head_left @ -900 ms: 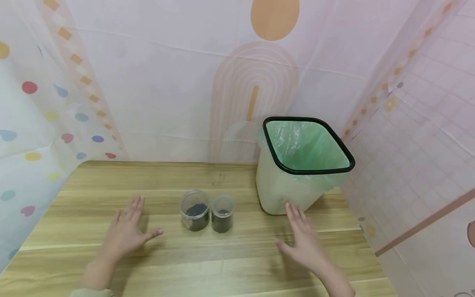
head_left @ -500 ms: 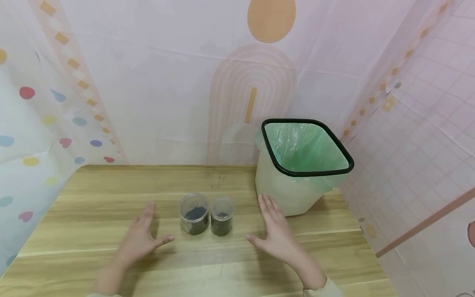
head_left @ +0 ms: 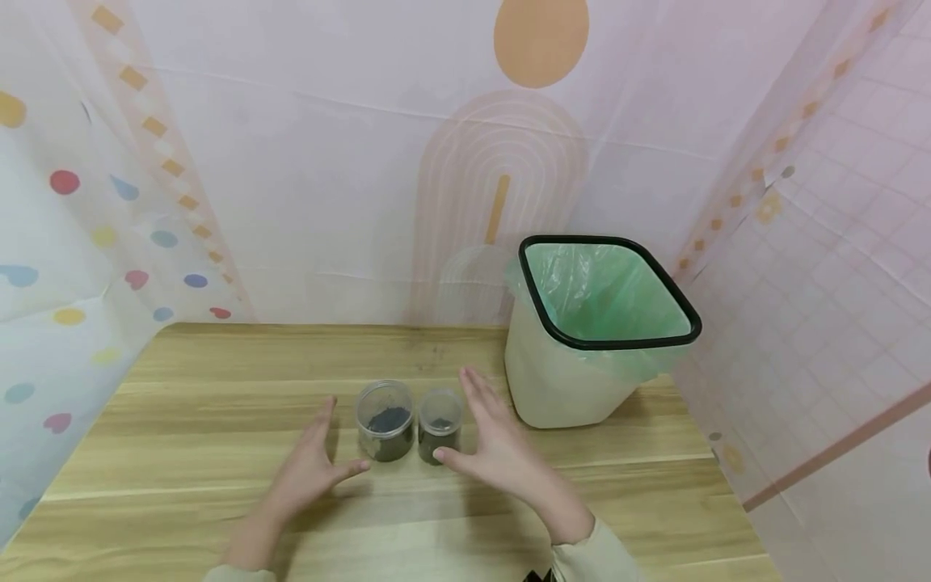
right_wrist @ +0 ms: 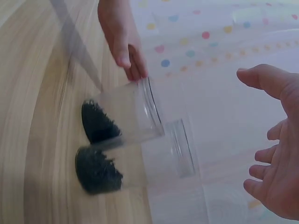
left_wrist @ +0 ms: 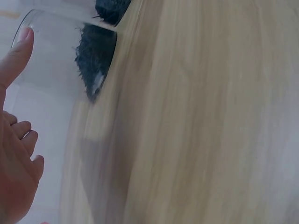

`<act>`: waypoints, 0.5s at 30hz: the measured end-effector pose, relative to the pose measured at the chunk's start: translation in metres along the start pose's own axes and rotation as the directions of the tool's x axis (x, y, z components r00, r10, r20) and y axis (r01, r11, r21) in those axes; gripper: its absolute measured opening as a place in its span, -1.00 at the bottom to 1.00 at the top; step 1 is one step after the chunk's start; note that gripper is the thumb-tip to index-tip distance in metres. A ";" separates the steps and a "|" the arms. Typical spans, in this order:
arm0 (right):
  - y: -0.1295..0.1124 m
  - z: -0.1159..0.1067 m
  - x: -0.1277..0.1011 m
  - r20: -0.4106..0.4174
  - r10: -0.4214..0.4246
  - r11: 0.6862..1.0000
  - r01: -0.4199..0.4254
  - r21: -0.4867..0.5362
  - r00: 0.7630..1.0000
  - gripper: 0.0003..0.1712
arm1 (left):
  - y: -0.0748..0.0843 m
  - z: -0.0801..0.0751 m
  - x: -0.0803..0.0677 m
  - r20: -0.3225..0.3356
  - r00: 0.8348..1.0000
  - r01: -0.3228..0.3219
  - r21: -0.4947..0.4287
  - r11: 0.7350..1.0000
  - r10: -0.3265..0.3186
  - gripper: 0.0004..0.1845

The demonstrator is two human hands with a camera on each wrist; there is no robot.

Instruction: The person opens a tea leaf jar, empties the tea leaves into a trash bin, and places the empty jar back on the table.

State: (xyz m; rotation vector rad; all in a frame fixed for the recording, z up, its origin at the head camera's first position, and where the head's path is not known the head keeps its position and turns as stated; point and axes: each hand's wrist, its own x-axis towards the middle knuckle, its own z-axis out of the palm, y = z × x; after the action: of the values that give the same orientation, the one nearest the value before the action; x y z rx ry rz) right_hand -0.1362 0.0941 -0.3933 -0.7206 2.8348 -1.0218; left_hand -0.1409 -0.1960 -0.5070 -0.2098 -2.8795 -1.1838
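Note:
Two clear plastic jars stand side by side on the wooden table [head_left: 218,380], each with dark granules at the bottom: a wider jar [head_left: 385,421] on the left and a narrower jar [head_left: 440,426] on the right. My left hand [head_left: 314,469] is open just left of the wider jar, its thumb close to the jar's base. My right hand [head_left: 494,443] is open just right of the narrower jar, thumb near its base. In the right wrist view both jars [right_wrist: 135,140] and the left hand [right_wrist: 122,37] show; the left wrist view shows the wider jar [left_wrist: 74,60] beside my thumb.
A white waste bin [head_left: 582,380] with a black rim and a green liner stands at the table's back right, close to my right hand. Patterned pink sheets hang behind and on both sides of the table.
Both hands have moved inward toward the two jars, the right hand coming from beside the bin. The jars have not moved.

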 end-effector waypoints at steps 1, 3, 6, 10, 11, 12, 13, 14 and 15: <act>-0.002 0.001 0.003 0.004 -0.007 1.000 0.007 -0.006 1.000 0.18 | 0.000 0.001 0.001 0.002 1.000 0.005 -0.019 1.000 -0.005 0.30; -0.006 0.003 0.009 0.015 -0.031 0.999 0.032 -0.034 0.999 0.19 | 0.000 0.004 0.003 0.004 1.000 0.018 -0.057 0.998 -0.018 0.30; -0.012 0.008 0.019 0.040 -0.073 0.995 0.075 -0.064 0.997 0.18 | 0.001 0.008 0.006 0.010 0.999 0.046 -0.110 0.993 -0.045 0.30; -0.019 0.017 0.032 0.082 -0.102 0.988 0.111 -0.105 0.991 0.17 | 0.003 0.012 0.007 0.029 0.998 0.064 -0.176 0.982 -0.059 0.28; -0.020 0.019 0.035 0.092 -0.103 0.987 0.113 -0.113 0.990 0.17 | 0.004 0.013 0.007 0.034 0.998 0.057 -0.188 0.980 -0.052 0.27; -0.022 0.022 0.038 0.102 -0.101 0.986 0.114 -0.123 0.990 0.17 | 0.004 0.014 0.007 0.037 0.998 0.052 -0.197 0.979 -0.046 0.26; -0.024 0.024 0.041 0.109 -0.099 0.985 0.113 -0.133 0.989 0.16 | 0.005 0.016 0.006 0.039 0.999 0.045 -0.206 0.978 -0.038 0.25; -0.026 0.026 0.044 0.116 -0.095 0.983 0.111 -0.144 0.989 0.15 | 0.005 0.017 0.006 0.040 0.999 0.042 -0.213 0.976 -0.034 0.24; -0.028 0.028 0.047 0.120 -0.093 0.982 0.111 -0.154 0.988 0.15 | 0.006 0.018 0.006 0.039 0.999 0.039 -0.216 0.976 -0.031 0.23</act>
State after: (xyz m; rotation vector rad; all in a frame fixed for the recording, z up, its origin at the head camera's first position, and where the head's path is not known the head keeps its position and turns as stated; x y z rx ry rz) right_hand -0.1616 0.0379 -0.3924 -0.9150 2.8311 -0.7425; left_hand -0.1458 -0.1785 -0.5151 -0.1855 -2.7904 -1.5162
